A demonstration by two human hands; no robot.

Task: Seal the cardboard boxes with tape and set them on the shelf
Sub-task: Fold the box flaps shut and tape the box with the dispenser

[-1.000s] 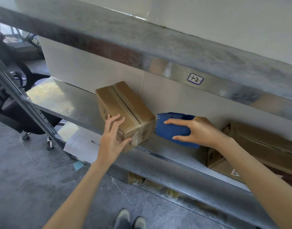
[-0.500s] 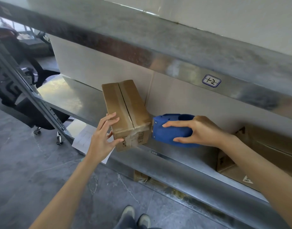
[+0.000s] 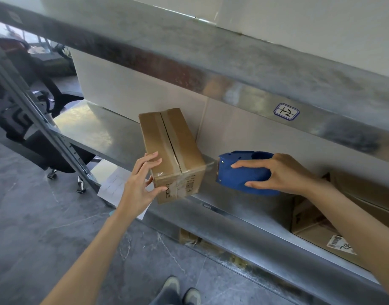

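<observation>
A small brown cardboard box [image 3: 169, 148] lies on the metal shelf [image 3: 96, 128], its near end jutting over the shelf's front edge. Clear tape runs along its top seam and down the near face. My left hand [image 3: 140, 186] grips the box's near left corner, fingers on top and thumb on the front face. My right hand [image 3: 279, 172] holds a blue tape dispenser [image 3: 239, 172] just right of the box. A short strip of clear tape stretches from the dispenser's mouth to the box's right side.
A larger cardboard box [image 3: 343, 208] sits on the same shelf at the right, partly behind my right arm. An upper shelf [image 3: 211, 69] with a "1-2" label [image 3: 286, 111] overhangs. A black office chair [image 3: 42, 133] stands left of the slanted shelf post. My shoes [image 3: 182, 291] show below.
The dispenser has drawn away from the box to the right, pulling a strip of tape out. The box has turned a little. My left hand keeps its hold on the corner.
</observation>
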